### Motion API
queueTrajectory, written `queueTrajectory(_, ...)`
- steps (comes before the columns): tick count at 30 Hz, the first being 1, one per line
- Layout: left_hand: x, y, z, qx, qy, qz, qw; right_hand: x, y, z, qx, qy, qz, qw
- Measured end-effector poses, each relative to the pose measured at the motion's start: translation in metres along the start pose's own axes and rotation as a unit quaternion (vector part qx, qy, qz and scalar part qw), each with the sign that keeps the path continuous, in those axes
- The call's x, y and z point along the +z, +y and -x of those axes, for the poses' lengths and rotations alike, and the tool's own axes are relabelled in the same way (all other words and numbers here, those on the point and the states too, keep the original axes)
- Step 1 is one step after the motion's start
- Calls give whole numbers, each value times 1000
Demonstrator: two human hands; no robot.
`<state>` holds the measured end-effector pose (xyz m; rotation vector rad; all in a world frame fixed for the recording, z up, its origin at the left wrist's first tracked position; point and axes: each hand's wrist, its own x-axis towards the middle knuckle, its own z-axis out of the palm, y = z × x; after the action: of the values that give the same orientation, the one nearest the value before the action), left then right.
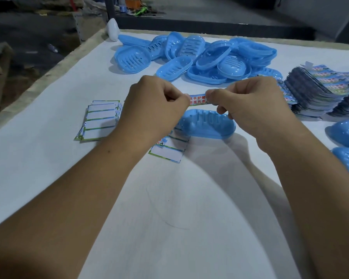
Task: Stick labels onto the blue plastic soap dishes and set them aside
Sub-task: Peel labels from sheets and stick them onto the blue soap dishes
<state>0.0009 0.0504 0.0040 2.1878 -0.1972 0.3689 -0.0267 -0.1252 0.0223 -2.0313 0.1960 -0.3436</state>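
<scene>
Two hands (197,101) pinch one label (197,99) over a dish (208,125); few labelled (345,133) | pile (189,55) unlabelled

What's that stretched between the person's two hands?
In the head view, a narrow label strip with red printed characters spans between the left hand and right hand, each pinching one end, above a blue plastic soap dish.
</scene>
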Motion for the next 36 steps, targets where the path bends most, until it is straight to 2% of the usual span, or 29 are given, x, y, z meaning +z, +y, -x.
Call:
queueTrajectory(3, 7, 0, 1, 10, -5, -26, 1000, -4, 3, -1, -6, 4, 36, 999)
queueTrajectory(15, 25, 0, -7, -36, -71, -5, 997, -5, 14, -7, -22, 10, 199, 980)
queueTrajectory(23, 27, 0, -7, -29, -94, -26, 995, -3, 15, -5, -6, -1, 223, 975)
queueTrajectory(36, 30, 2, -7, -12, -59, -98, 993, -2, 15, -6, -17, -11, 235, 972)
